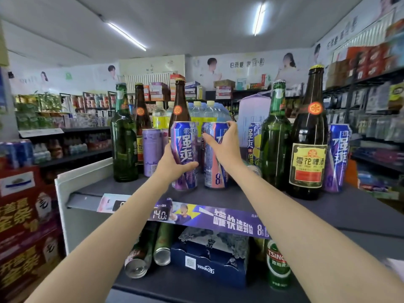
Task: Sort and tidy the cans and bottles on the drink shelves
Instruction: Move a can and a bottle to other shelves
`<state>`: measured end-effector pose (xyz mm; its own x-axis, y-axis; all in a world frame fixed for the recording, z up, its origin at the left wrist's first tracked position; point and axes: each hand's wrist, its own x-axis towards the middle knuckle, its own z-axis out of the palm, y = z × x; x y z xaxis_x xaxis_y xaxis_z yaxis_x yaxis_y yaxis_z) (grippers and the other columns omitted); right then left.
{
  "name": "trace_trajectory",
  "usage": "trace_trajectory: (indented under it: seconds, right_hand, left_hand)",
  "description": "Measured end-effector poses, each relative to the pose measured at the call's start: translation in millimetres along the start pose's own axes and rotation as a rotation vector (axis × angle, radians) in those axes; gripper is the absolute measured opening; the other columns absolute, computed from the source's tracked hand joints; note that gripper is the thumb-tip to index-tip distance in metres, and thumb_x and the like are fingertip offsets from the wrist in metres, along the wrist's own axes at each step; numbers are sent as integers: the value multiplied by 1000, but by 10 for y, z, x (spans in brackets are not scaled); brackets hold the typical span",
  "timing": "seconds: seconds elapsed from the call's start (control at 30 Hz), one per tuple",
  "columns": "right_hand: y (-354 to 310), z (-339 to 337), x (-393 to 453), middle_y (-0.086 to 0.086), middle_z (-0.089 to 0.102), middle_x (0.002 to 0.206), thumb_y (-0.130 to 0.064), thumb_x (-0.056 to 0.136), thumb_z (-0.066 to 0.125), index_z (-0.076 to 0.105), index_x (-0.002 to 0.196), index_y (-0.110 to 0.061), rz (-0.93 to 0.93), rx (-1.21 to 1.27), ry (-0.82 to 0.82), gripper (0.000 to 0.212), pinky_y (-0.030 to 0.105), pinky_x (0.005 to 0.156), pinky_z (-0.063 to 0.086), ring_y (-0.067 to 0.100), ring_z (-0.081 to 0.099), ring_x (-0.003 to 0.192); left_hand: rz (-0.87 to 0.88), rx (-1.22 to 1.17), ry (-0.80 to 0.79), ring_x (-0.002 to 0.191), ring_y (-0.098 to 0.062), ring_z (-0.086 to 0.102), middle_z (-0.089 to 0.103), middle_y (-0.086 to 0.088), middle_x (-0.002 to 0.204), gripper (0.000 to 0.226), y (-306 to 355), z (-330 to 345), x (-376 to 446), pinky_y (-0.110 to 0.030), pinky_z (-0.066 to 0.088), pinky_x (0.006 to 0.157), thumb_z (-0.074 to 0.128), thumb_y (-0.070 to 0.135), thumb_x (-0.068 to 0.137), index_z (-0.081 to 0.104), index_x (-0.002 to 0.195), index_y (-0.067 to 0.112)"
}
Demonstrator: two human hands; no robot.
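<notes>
On the dark top shelf (273,206) two tall RIO cans stand side by side. My left hand (175,164) grips the blue and purple can (184,141) round its middle. My right hand (220,145) grips the blue and pink can (215,173) near its top, thumb on the front, fingers reaching over the rim. Both cans stand upright on the shelf. A lilac can (151,152) stands just left of them.
Green bottles (123,138) (276,136) and brown bottles (309,138) (179,106) stand around the cans, with a yellow RIO can (253,145) and a purple can (335,158) at right. The lower shelf holds lying cans (161,248), a blue carton (207,265) and a green Tsingtao can (278,267).
</notes>
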<state>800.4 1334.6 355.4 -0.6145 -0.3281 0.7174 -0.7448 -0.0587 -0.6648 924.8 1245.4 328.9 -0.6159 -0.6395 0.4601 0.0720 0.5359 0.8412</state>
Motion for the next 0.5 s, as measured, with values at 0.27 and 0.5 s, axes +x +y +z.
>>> trace_trajectory:
  seconds: [0.27,0.5]
  right_hand:
    - [-97,-70,7,17,49,130,-37,91,56,34,135,-5,56,-19,-129,59,38,101,41,25,52,115]
    - [-69,-598,-53,11,60,88,-25,96,46,58,88,2,119,-740,-490,31,31,67,40,30,56,88]
  left_hand:
    - [90,-21,115,121,-21,48,47,-2,135,85,-242,77,39,-42,40,103,77,23,74,25,141,18]
    - [86,-48,114,119,-20,50,48,-2,133,87,-319,94,72,-48,40,103,78,30,72,25,141,23]
